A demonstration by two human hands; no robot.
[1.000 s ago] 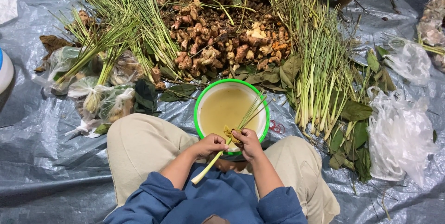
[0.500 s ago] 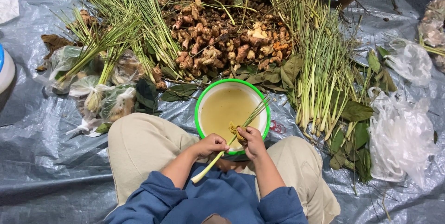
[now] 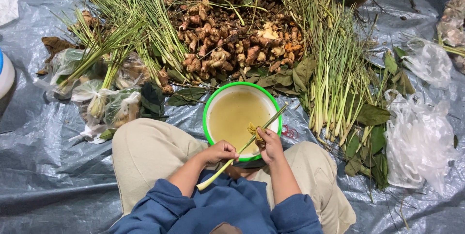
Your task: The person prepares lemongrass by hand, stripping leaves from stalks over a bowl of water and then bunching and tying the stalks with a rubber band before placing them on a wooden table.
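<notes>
Seated person, viewed from above. The left hand (image 3: 220,151) is closed around a lemongrass stalk (image 3: 242,148) near its pale, thick base; the right hand (image 3: 269,143) pinches the same stalk farther up, together with a small yellowish scrap (image 3: 253,129). The stalk's long axis runs diagonally: base toward the lap at lower left, thin green tip pointing up-right across the rim of a green-rimmed bowl (image 3: 209,105) of cloudy yellow liquid. Beyond the bowl, on a grey plastic sheet (image 3: 43,176), lie a heap of turmeric roots (image 3: 232,45) and lemongrass bundles (image 3: 334,74), with clear plastic bags (image 3: 416,142) at right.
</notes>
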